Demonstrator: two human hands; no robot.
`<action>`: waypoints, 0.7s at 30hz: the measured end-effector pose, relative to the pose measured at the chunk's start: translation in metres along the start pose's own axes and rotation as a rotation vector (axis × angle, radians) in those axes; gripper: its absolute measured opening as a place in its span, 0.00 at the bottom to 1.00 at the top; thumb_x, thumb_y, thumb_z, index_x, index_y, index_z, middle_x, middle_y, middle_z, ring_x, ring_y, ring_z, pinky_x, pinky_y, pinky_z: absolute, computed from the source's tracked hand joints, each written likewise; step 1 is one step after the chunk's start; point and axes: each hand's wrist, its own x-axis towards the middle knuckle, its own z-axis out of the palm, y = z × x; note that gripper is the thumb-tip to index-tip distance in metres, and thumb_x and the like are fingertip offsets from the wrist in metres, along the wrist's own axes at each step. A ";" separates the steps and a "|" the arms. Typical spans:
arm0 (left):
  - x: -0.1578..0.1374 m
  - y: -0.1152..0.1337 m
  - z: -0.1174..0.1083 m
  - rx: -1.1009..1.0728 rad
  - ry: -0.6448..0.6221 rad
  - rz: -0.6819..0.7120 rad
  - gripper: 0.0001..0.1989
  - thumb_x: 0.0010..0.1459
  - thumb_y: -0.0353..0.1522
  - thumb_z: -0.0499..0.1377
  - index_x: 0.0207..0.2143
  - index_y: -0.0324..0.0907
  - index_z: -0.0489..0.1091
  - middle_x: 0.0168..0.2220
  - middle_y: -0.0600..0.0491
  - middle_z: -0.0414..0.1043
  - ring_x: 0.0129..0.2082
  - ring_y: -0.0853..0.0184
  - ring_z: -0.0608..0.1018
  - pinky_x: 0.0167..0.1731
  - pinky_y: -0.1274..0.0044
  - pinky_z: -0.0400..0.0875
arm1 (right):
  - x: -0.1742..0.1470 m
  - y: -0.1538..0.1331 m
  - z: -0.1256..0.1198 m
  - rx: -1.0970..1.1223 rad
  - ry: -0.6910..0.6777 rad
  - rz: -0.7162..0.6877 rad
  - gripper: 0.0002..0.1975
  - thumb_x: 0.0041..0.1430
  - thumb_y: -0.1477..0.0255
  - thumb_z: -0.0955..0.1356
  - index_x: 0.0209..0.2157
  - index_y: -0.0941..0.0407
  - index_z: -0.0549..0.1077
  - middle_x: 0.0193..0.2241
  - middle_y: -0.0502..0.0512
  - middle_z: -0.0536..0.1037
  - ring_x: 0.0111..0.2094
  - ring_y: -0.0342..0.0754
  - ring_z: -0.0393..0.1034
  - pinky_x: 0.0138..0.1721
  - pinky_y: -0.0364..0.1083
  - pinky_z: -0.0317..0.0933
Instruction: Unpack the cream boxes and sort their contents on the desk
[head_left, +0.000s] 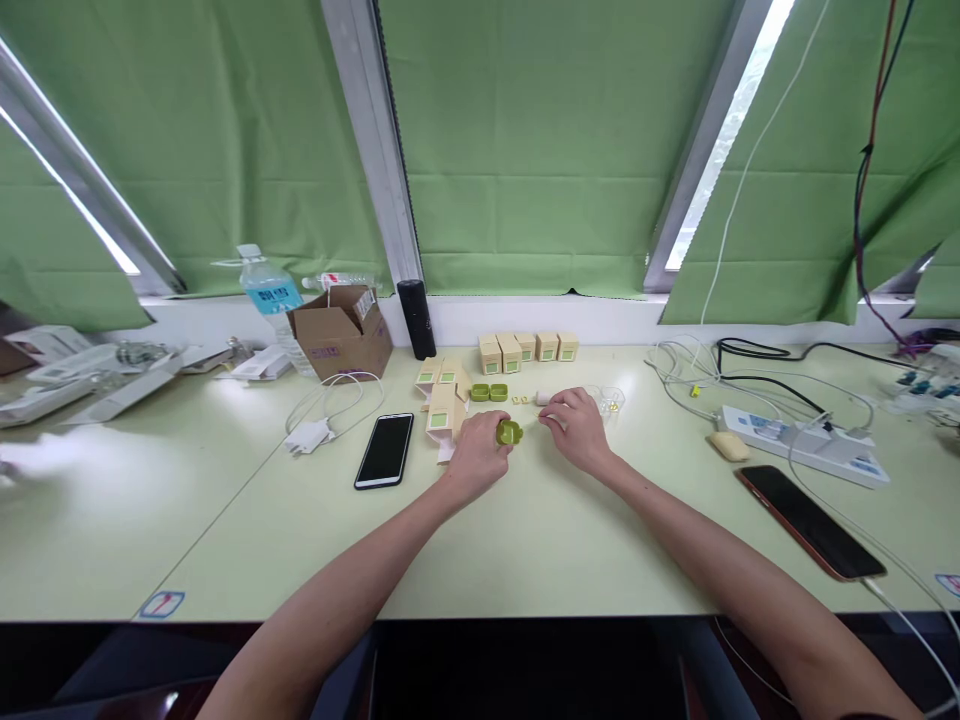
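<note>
Between the thumb and fingers of my left hand [482, 447] is a small olive-green case [509, 432], tilted toward me. My right hand [577, 428] is closed in a pinch to its right, apart from the case; whatever its fingertips hold is too small to make out. Just beyond those fingertips lies a small pale cylinder [541, 398]. Two more green cases [489, 393] sit side by side farther back, with tiny yellow pieces [519, 400] to their right. Partly behind my right hand stands a clear plastic container [612, 402] with small bits in it.
Unfolded cream boxes [448, 408] lie left of my left hand; several folded small boxes [527, 349] stand behind. A phone [385, 451], a white charger [309, 436], a brown carton [341, 335] and a black cylinder [416, 318] are leftward. Rightward are a power strip [802, 447] and another phone [810, 522].
</note>
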 end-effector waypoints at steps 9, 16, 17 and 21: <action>0.003 -0.001 -0.004 0.315 -0.156 -0.011 0.15 0.57 0.30 0.59 0.48 0.44 0.71 0.45 0.46 0.78 0.54 0.53 0.73 0.50 0.62 0.58 | 0.030 0.000 0.044 -0.348 -0.324 0.023 0.14 0.65 0.78 0.65 0.31 0.55 0.83 0.36 0.61 0.81 0.43 0.55 0.62 0.42 0.52 0.49; 0.002 -0.003 -0.002 0.344 -0.143 0.023 0.22 0.53 0.31 0.62 0.52 0.43 0.70 0.49 0.44 0.77 0.58 0.46 0.65 0.50 0.60 0.57 | 0.016 -0.008 0.026 -0.380 -0.349 0.038 0.11 0.63 0.79 0.66 0.35 0.57 0.81 0.39 0.62 0.81 0.46 0.56 0.64 0.43 0.52 0.49; 0.002 -0.003 -0.002 0.342 -0.140 0.034 0.23 0.53 0.31 0.62 0.53 0.43 0.70 0.51 0.44 0.77 0.59 0.46 0.64 0.50 0.60 0.57 | 0.009 -0.011 0.020 -0.379 -0.359 0.030 0.11 0.62 0.80 0.66 0.35 0.57 0.81 0.39 0.61 0.81 0.45 0.56 0.64 0.42 0.52 0.49; 0.004 0.001 -0.003 0.371 -0.153 0.063 0.15 0.57 0.32 0.60 0.48 0.43 0.73 0.50 0.43 0.76 0.58 0.46 0.64 0.50 0.59 0.57 | -0.024 -0.030 0.000 -0.319 -0.473 -0.010 0.09 0.60 0.81 0.65 0.34 0.57 0.78 0.34 0.57 0.79 0.37 0.51 0.68 0.36 0.49 0.49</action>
